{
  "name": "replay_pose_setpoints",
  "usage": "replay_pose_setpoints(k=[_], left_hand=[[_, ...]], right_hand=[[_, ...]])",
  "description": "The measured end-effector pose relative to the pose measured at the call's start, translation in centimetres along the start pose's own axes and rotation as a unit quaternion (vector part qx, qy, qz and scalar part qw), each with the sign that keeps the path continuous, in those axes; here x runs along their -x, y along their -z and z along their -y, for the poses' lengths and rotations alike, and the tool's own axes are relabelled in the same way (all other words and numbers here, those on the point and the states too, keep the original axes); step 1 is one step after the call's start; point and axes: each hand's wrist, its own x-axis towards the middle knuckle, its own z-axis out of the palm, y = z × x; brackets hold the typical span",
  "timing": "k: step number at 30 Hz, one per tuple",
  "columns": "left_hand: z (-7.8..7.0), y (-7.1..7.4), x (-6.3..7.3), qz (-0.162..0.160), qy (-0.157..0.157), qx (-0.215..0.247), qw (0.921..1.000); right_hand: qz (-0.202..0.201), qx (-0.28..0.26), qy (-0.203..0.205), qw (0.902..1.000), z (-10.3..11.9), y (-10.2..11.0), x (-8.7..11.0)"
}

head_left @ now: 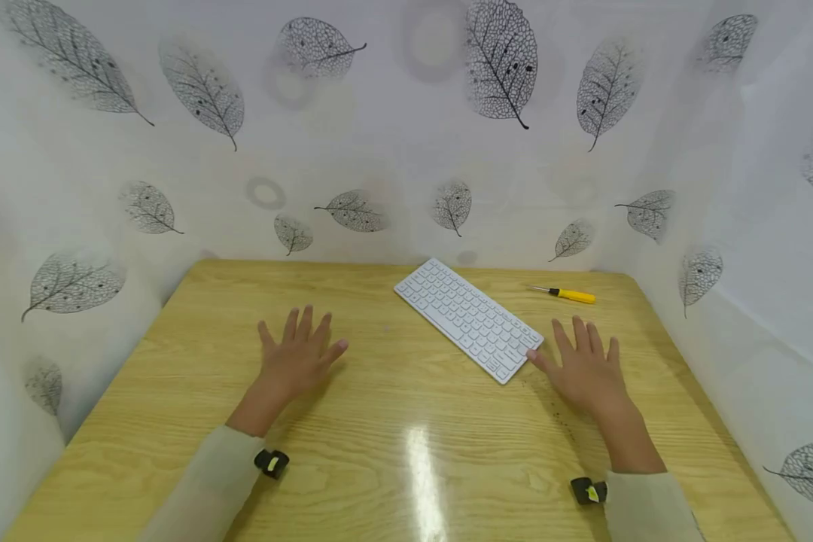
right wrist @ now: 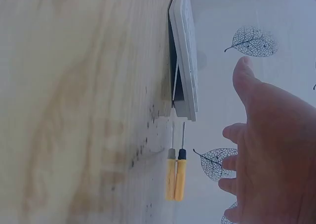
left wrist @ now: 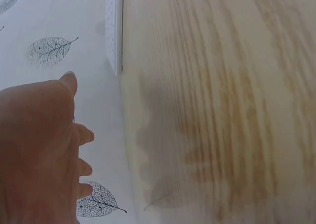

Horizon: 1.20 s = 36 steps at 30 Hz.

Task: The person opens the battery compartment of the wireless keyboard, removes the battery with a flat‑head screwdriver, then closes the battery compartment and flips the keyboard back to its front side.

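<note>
A white keyboard [head_left: 470, 320] lies at a slant on the wooden table, its near corner toward the right hand. My right hand [head_left: 586, 370] is spread with straight fingers, the thumb overlapping the keyboard's corner in the head view. In the right wrist view that hand [right wrist: 276, 140] hangs above the tabletop, holding nothing. Behind it lies a screwdriver [head_left: 574, 296] with a yellow handle and black collar, its tip pointing left. Over the left part of the table, my left hand [head_left: 296, 363] is spread too, fingers apart and nothing in it; its shadow shows on the wood in the left wrist view.
The wooden table [head_left: 352, 452] has its far edge against a white curtain [head_left: 393, 135] printed with dark leaves, which also hangs at both sides. Small dark specks [head_left: 558, 414] dot the wood near the right hand. A black strap device [head_left: 271, 463] sits at the left cuff.
</note>
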Motion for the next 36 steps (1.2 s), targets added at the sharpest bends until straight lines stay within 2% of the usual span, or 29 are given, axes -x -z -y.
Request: replay_pose_setpoints(k=[5,12,15,18,22,25,28,33,36], left_hand=[[-0.4,-0.2,-1.3,-0.008,-0.008,-0.005,0.9999],[-1.7,-0.5,-3.7,-0.007,-0.029,0.017,0.9994],[-2.3,-0.6,-4.8,-0.02,-0.039,0.018,0.9989],[-2.9,-0.7,-5.8,-0.037,-0.049,0.017,0.9979],[-3.6,-0.8,-7.2,-0.047,-0.056,0.051,0.996],[-3.8,-1.0,-8.4,-0.048,-0.057,0.097,0.9925],[-3.8,-1.3,-9.7,-0.043,-0.059,0.15,0.986],[-3.8,-1.4,-12.1,-0.032,-0.057,0.246,0.9672],[-3.9,-1.6,-13.5,-0.025,-0.047,0.288,0.9561]], right_hand=[[0.017,-0.044,0.001,0.9989,0.3,0.1,0.1],[0.038,-0.113,0.0,0.9929,1.0,0.1,0.2],[0.045,-0.141,-0.002,0.9889,0.9,0.0,0.1],[0.055,-0.188,-0.015,0.9805,0.8,0.1,0.1],[0.065,-0.269,-0.061,0.9589,0.7,0.1,0.1],[0.064,-0.326,-0.096,0.9384,0.7,-0.1,0.3],[0.055,-0.382,-0.112,0.9158,0.7,-0.4,0.4],[0.039,-0.476,-0.133,0.8682,0.8,-1.0,0.2],[0.028,-0.51,-0.153,0.8458,0.9,-1.4,0.0]])
